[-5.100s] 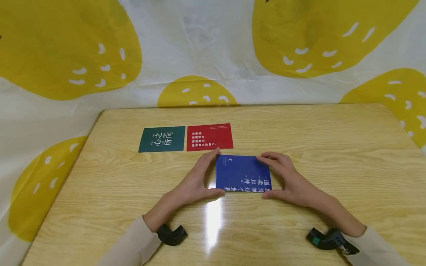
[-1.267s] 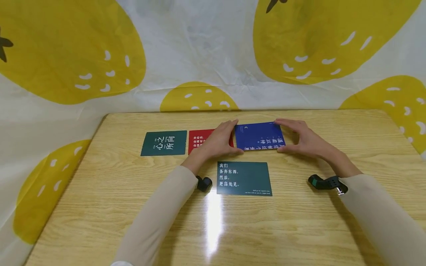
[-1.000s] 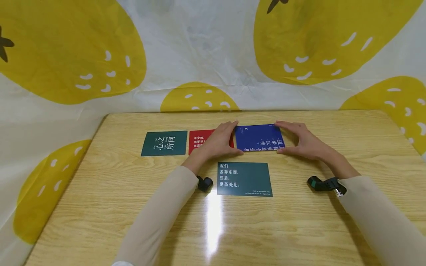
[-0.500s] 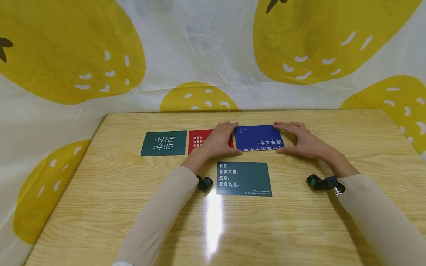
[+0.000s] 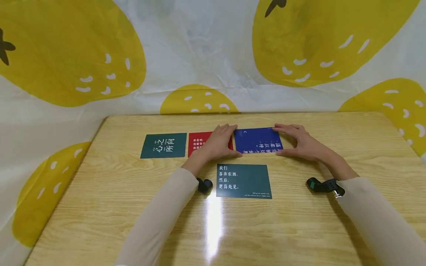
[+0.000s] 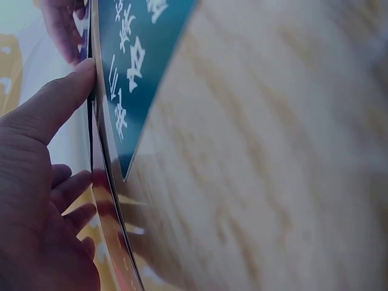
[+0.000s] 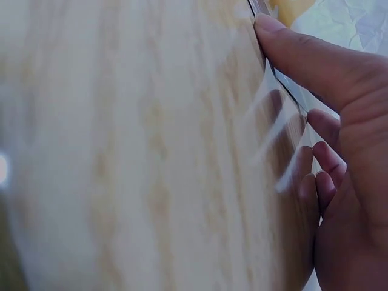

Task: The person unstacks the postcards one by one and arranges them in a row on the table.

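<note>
A blue card (image 5: 255, 139) with white lettering and a small moon lies at the back of the wooden table. Its left end is held by my left hand (image 5: 217, 143), thumb on the near edge and fingers at the far corner. My right hand (image 5: 297, 143) grips the right end the same way. Under my left hand is a partly covered red card (image 5: 197, 143). In front of the blue one rests a dark green card (image 5: 246, 179) with white text, and its corner also appears in the left wrist view. The right wrist view shows my right thumb (image 7: 303, 57) at the card's edge.
Another green card (image 5: 166, 145) lies left of the red one, in the same row. A white cloth (image 5: 199, 48) with large yellow fruit prints hangs behind the table (image 5: 116, 207). Each wrist wears a black camera mount; glare streaks the table near the front green card.
Since about five seconds ago, both hands have carried the blue card away from me and to the right, beside the red one, uncovering the front green card. In the last second little has moved.
</note>
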`<state>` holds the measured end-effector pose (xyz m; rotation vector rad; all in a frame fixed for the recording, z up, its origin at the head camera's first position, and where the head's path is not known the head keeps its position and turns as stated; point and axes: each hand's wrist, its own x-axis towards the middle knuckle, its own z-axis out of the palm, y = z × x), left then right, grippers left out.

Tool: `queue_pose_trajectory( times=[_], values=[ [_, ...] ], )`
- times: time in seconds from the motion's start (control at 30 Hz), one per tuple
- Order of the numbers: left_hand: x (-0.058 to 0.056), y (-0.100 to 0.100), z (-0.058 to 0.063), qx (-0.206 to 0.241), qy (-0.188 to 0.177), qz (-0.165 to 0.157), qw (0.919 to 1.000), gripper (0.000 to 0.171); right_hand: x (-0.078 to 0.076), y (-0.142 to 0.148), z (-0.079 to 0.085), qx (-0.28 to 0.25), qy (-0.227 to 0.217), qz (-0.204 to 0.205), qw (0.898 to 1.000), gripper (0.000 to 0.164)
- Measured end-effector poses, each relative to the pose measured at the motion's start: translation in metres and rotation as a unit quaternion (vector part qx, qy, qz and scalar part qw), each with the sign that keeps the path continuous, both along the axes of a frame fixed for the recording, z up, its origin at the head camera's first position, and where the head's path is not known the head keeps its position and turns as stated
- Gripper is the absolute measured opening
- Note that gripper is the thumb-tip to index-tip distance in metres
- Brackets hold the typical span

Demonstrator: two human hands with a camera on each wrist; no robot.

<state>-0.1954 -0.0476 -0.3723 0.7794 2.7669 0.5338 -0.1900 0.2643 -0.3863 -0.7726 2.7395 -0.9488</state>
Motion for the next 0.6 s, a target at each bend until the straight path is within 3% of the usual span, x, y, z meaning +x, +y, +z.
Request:
queue_pose_trajectory(
  times=[0.6],
  values=[
    [0.0034, 0.0025, 0.0016, 0.002, 0.003, -0.005, 1.0000, 0.098, 0.0020, -0.0016, 0.0015, 0.003, 0.015, 0.007, 1.000, 0.078]
  ],
)
